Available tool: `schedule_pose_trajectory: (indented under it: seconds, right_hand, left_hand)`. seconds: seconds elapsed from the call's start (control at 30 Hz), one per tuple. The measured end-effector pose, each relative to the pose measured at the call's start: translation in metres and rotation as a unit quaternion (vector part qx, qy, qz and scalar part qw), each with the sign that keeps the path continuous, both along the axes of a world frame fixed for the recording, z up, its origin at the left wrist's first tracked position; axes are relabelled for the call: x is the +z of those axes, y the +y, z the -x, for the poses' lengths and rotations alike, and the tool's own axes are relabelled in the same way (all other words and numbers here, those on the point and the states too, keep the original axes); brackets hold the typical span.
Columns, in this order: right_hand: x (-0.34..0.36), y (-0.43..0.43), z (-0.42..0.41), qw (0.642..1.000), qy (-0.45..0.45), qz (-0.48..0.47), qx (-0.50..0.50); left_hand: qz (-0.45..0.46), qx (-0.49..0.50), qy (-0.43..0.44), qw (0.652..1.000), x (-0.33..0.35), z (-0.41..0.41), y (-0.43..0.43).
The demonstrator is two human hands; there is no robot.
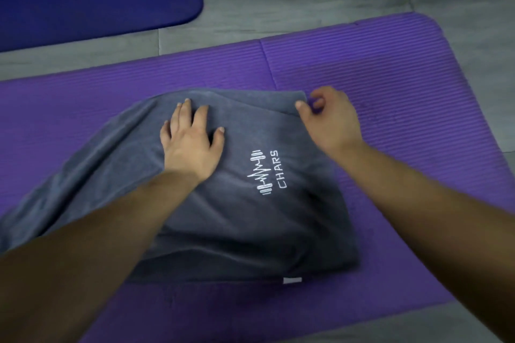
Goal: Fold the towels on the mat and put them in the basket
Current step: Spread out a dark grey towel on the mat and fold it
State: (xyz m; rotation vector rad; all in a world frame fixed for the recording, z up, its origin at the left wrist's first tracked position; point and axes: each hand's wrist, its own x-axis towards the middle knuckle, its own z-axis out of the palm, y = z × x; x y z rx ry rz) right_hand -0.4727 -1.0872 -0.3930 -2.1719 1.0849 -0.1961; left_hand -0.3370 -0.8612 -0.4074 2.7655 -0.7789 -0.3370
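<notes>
Dim, even light; soft blur throughout, wide-angle bending and darkening toward edges.

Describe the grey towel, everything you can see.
The grey towel looks like soft terry, folded in layers on the purple mat, its left part rumpled. White embroidery shows a barbell logo and CHARS; a white tag juts from the near edge. The left hand presses flat on it; the right hand touches its far right corner.
</notes>
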Motion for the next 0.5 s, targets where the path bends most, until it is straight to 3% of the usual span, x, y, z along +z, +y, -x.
schedule_pose_trajectory:
  seconds: [0.23,0.3,0.4,0.5]
  right_hand:
    - [-0.005,-0.036,-0.061,0.993,0.1,-0.022,0.065]
    - [-0.005,-0.041,-0.061,0.995,0.06,-0.05,0.067]
    - [-0.003,-0.056,-0.066,0.988,-0.052,-0.138,-0.048]
    - [-0.006,-0.067,-0.084,0.978,-0.055,-0.165,-0.112]
  left_hand:
    - [-0.122,0.034,0.059,0.99,0.0,-0.016,0.035]
    - [-0.124,0.037,0.077,0.989,0.0,-0.017,0.034]
    - [-0.116,0.029,0.086,0.989,-0.001,-0.026,0.025]
    - [-0.12,0.008,0.079,0.99,-0.001,-0.039,0.014]
